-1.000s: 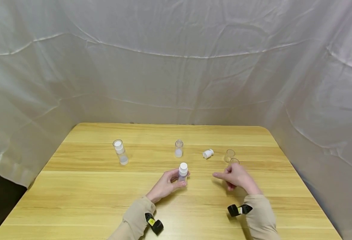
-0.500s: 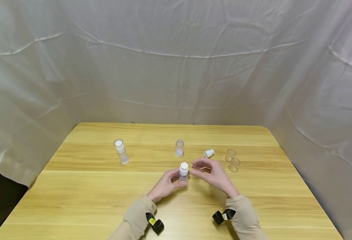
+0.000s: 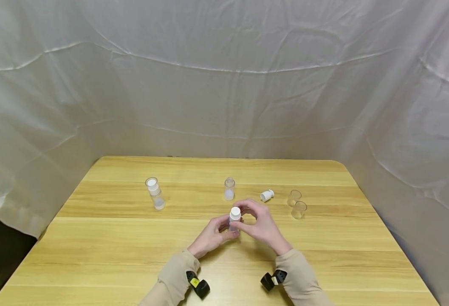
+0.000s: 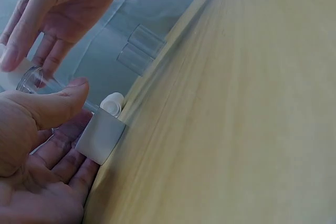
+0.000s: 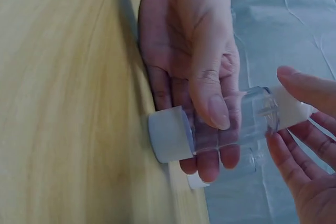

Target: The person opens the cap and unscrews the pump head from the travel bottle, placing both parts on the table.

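bottle (image 5: 252, 114), upright, gripped between left hand (image 3: 212, 233) and right hand (image 3: 261, 224)

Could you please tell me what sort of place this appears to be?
It looks like a screened-off indoor workstation, perhaps set up for recording handwork: pale sheeting hangs behind and on both sides of a wood-grain table, and wrist-worn black devices are in view.
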Available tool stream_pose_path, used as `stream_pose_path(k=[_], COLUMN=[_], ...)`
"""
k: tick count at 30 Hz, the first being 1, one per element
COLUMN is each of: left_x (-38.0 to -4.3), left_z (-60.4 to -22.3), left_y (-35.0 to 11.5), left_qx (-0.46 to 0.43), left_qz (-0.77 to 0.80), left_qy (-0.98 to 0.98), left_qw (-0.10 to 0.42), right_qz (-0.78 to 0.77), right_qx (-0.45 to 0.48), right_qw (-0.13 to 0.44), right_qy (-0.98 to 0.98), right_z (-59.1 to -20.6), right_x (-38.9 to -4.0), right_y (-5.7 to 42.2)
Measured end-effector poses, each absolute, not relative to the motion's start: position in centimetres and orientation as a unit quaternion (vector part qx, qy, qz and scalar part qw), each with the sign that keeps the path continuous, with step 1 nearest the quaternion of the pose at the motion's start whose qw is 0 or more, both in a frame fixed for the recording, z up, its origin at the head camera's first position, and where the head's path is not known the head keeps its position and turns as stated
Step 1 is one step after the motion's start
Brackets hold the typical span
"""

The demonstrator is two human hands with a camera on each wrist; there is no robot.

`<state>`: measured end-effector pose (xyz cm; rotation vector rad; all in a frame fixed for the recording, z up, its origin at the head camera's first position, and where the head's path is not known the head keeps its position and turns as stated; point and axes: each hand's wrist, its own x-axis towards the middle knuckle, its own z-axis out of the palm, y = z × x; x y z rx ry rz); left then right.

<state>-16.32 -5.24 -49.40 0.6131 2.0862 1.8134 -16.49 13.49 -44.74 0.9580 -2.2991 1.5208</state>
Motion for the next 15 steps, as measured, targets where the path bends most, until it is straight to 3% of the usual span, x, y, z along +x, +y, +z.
stream_pose_path(k=[15], left_x=[-16.34], left_z=[-49.44], left_y=[-5.30], left_qx=[0.217], left_qz=[0.636], left_qy=[0.724], left_qw=[0.156], right_qz=[0.494], right_qx=[0.313], right_qw=[0.136], right_qy=[-0.800], right_z=[-44.60], right_x=[-16.06], right_y=[13.11])
